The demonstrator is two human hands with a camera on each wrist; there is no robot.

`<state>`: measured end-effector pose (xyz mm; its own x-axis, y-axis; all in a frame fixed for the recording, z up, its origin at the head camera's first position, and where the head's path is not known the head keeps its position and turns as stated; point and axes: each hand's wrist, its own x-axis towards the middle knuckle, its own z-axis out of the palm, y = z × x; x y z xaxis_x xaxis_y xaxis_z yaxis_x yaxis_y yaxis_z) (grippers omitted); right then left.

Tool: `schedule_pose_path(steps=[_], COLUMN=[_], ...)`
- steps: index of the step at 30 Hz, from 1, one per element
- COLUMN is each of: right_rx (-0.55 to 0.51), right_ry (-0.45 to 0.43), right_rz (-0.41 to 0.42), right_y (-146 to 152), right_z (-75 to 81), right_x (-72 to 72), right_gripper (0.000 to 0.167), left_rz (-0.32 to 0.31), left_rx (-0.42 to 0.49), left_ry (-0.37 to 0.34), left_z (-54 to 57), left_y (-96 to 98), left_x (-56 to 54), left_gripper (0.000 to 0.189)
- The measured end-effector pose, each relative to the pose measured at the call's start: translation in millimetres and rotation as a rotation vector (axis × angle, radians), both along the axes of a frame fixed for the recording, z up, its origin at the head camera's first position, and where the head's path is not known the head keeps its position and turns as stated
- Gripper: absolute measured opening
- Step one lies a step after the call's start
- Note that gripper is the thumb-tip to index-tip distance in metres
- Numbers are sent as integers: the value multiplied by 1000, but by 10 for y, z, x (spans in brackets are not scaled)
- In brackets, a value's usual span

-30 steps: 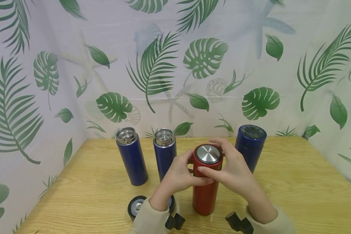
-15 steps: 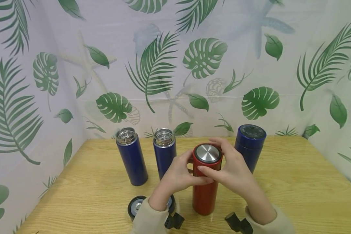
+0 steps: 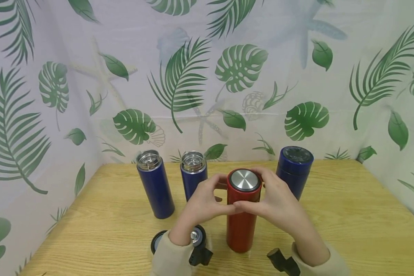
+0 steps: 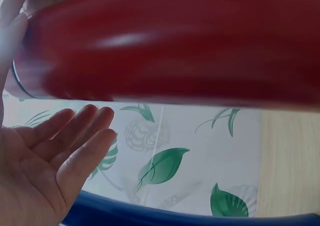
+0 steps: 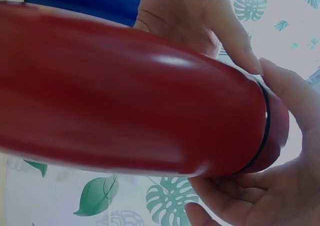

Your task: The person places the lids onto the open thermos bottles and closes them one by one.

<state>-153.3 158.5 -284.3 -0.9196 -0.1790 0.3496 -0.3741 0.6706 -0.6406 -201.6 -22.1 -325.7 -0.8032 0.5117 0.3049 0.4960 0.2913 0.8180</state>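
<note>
White leaf-print cloth backdrop [image 3: 138, 38] fills the upper frame; pale wood-grain surface [image 3: 348, 218] across the lower half. Work thing: tall red cylindrical bottle [image 3: 241, 230], upright on the surface, just right of centre and low in frame, its lid still on.

Three dark blue cylindrical bottles: one with a bare steel mouth left of centre [image 3: 156, 195], another like it nearer the middle [image 3: 194, 184], partly behind the left hand [image 3: 205, 203], and a capped one with a glossy black top [image 3: 292, 178] behind the right hand [image 3: 284, 201].

Right grip: clamped, fingers and thumb curled round the red bottle's lid end. Left grip: fingers apart and loose, off the bottle (left wrist view shows it best); thumb reaches the front, meeting the right thumb.

Small stuff: red lid with brushed-silver disc top [image 5: 278, 131], seated at a thin dark seam; two black-rimmed round lids, lower centre, one by the left sleeve [image 3: 196, 230], one mostly hidden by it [image 3: 156, 240].

Step in hand, probably: loosening the red lid (turn direction can't be told). Next move likely calls for steadying the body, twisting, then lifting straight up.
</note>
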Motion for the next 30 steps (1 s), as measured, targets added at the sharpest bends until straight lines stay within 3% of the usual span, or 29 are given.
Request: schedule_pose_path(steps=[11,20,30], right_rx=[-19,-64,-138], right_ry=[24,63,115], right_rz=[-19,-58,-98], right_y=[-16,0,17], right_z=[-41,-78,-135], right_x=[-54,-174,-359], right_gripper=[67,64,61], left_rz=[21,74,83], left_rx=[-7,-18,-17], left_ry=[17,5,19], left_z=[39,62,73], left_y=[-77,-116,-132], left_x=[-16,-32,-26], left_gripper=[57,58,56])
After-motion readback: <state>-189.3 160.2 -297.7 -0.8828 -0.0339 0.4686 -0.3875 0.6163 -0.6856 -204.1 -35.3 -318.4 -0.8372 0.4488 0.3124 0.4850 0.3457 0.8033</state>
